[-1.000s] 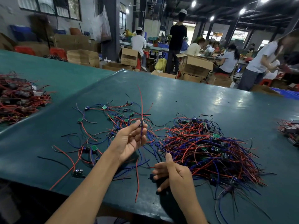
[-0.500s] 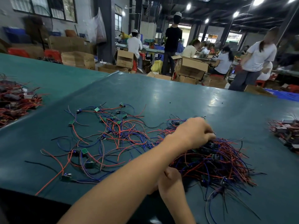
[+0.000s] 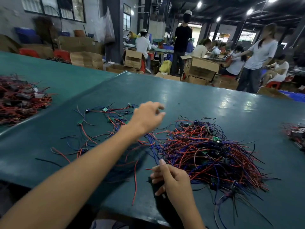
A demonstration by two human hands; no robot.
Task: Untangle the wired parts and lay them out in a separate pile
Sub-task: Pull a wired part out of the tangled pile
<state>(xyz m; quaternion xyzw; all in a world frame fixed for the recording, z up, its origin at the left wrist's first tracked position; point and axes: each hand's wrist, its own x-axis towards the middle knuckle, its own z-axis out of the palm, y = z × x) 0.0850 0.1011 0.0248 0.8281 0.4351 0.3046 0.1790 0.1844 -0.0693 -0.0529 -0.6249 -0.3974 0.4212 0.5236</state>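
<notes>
A dense tangle of red, blue and black wired parts [image 3: 206, 154] lies on the green table [image 3: 198, 100], right of centre. To its left, separated wired parts with small green boards [image 3: 105, 123] are spread out loosely. My left hand [image 3: 146, 116] hovers above the gap between the two groups, fingers relaxed and slightly blurred, with nothing visible in it. My right hand [image 3: 173, 179] rests near the table's front edge at the tangle's near-left rim, fingers loosely curled and thumb pointing up. I see no wire held in it.
Another heap of red-wired parts [image 3: 19, 100] sits on the neighbouring table at far left. A smaller heap [image 3: 295, 133] lies at the right edge. Cardboard boxes [image 3: 199, 66] and several people stand or sit beyond the table's far edge.
My left hand went from the spread parts into the tangle, then lifted back up and left. My right hand has stayed near the front edge.
</notes>
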